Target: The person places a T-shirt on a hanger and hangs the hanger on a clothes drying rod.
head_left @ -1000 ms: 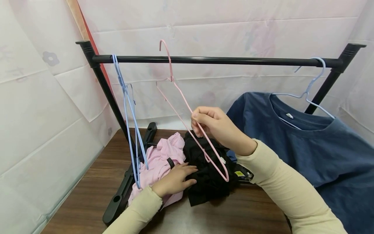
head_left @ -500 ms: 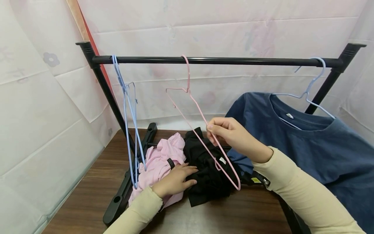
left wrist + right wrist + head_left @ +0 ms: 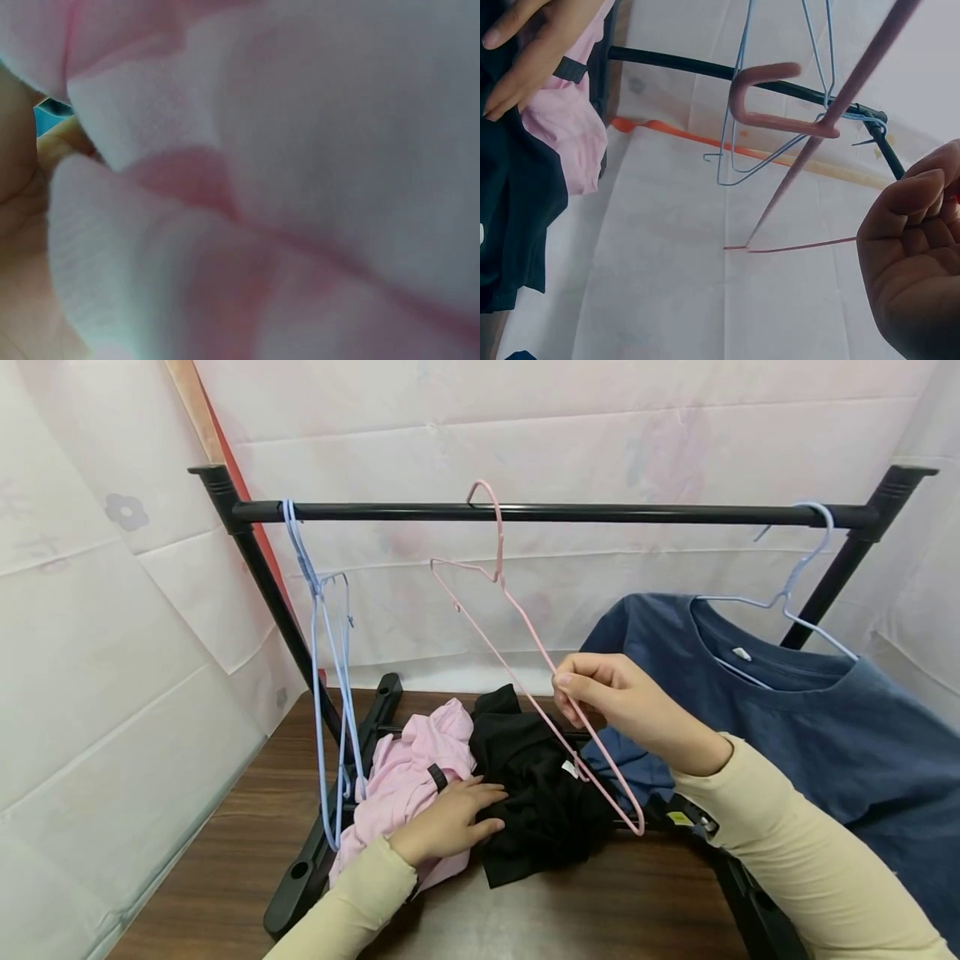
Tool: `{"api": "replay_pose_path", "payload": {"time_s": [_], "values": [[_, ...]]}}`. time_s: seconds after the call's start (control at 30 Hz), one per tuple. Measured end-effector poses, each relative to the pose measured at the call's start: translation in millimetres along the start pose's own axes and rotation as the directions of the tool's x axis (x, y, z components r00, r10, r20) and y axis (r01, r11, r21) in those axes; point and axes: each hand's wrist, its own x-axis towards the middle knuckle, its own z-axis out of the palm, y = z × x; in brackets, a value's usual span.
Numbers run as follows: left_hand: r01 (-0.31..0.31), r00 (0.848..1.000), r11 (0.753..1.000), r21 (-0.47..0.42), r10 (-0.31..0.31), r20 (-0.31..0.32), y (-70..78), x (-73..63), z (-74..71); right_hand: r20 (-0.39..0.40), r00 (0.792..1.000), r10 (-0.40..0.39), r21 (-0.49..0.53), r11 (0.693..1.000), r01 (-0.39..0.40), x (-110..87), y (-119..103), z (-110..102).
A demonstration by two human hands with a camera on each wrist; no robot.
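Observation:
My right hand [image 3: 630, 702] pinches one slanting arm of a pink wire hanger [image 3: 500, 539] between thumb and fingers. The hanger's hook arches a little above the rack's black bar [image 3: 637, 514], its tip at the bar's upper edge. In the right wrist view, a small bent notch on the hanger [image 3: 780, 127] shows close up. Low on the left, my left hand [image 3: 450, 822] rests with spread fingers across a crumpled pink garment [image 3: 420, 739] and a black garment [image 3: 525, 777]. Pink cloth [image 3: 300, 150] fills most of the left wrist view, hiding much of that hand.
Several empty light-blue hangers [image 3: 345, 677] hang at the bar's left end. A dark blue T-shirt [image 3: 765, 752] hangs on a blue hanger [image 3: 797, 568] at the right. The rack's black foot [image 3: 300, 877] stands on the brown wooden table [image 3: 225, 860]. White sheeting surrounds the rack.
My right hand has carried the pink hanger rightward. Its hook dipped to the bar, then rose slightly above it. The left hand has stayed in place on the garments.

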Motion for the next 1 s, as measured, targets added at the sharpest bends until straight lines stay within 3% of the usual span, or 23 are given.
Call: {"api": "replay_pose_path", "payload": {"time_s": [0.37, 0.63, 1.0], "values": [[0.000, 1.000, 1.000, 0.002, 0.000, -0.001, -0.5, 0.5, 0.5, 0.011, 0.999, -0.031, -0.077, 0.996, 0.032, -7.1, -6.7, -4.6], [-0.007, 1.000, 1.000, 0.014, 0.007, -0.006, -2.6, 1.0, 2.0, -0.008, 0.997, -0.074, -0.190, 0.979, 0.072, -14.2, -2.7, -5.9], [-0.001, 1.000, 1.000, 0.005, 0.001, 0.003, -2.1, 0.8, 1.2, -0.098, 0.995, 0.003, -0.340, 0.940, -0.036, -25.4, 13.3, -14.4]]}}
